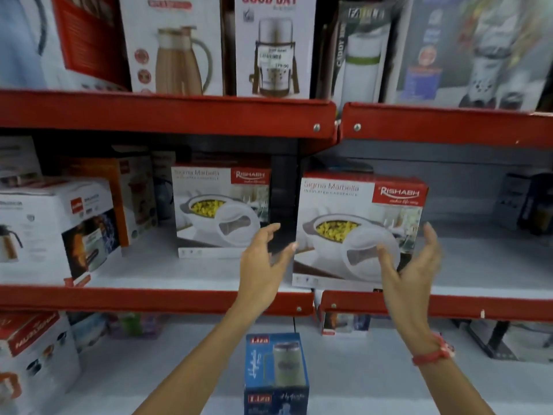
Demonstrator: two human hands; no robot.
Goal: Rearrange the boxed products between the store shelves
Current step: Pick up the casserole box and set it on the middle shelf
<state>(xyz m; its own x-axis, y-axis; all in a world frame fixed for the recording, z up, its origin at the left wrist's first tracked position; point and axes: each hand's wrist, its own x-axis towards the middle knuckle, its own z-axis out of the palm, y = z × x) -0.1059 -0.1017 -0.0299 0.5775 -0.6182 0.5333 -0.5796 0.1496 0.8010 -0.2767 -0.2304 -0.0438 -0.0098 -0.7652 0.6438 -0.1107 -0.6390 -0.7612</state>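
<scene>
Two matching white-and-red casserole boxes stand upright on the middle shelf. One casserole box (221, 211) is left of the black shelf post (282, 205). The other casserole box (356, 229) stands right of the post, near the shelf's front edge. My left hand (266, 259) is open just left of the right box, in front of the post, and not touching it. My right hand (416, 265) is open in front of that box's right side, fingers spread, holding nothing.
The red shelf rail (149, 298) runs across below my hands. A blue Liza box (275, 372) sits on the lower shelf between my forearms. Flask boxes (57, 232) fill the middle shelf's left. The top shelf holds jug and flask boxes (273, 46). A dark box (535, 202) stands far right.
</scene>
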